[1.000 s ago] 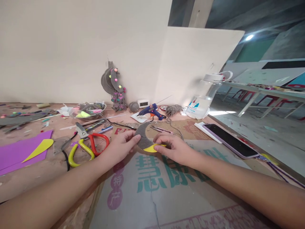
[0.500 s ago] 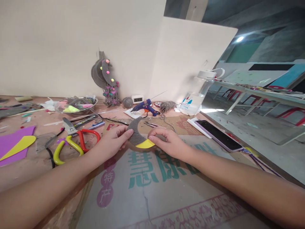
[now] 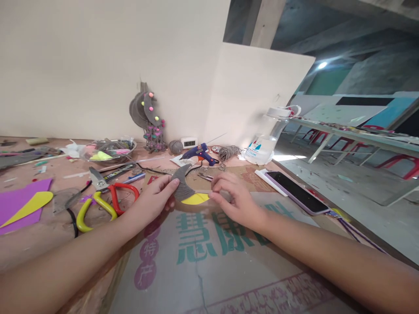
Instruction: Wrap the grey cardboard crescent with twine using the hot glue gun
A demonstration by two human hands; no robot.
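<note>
A grey yarn-wrapped crescent with a yellow foam tip lies over a printed cardboard sheet. My left hand pinches the crescent's left edge with thumb and fingers. My right hand has its fingertips curled on the crescent's right end, by the yellow part. Both hands are closed on the piece.
Left of the hands lie red and yellow scissors, purple foam with a yellow cutout, and a bowl of scraps. Behind stand a blue glue gun, a yarn ball, finished crescents and a jug. A phone lies right.
The crescent has tilted, its upper point swinging left, while my hands kept hold of it. The camera view shifted slightly.
</note>
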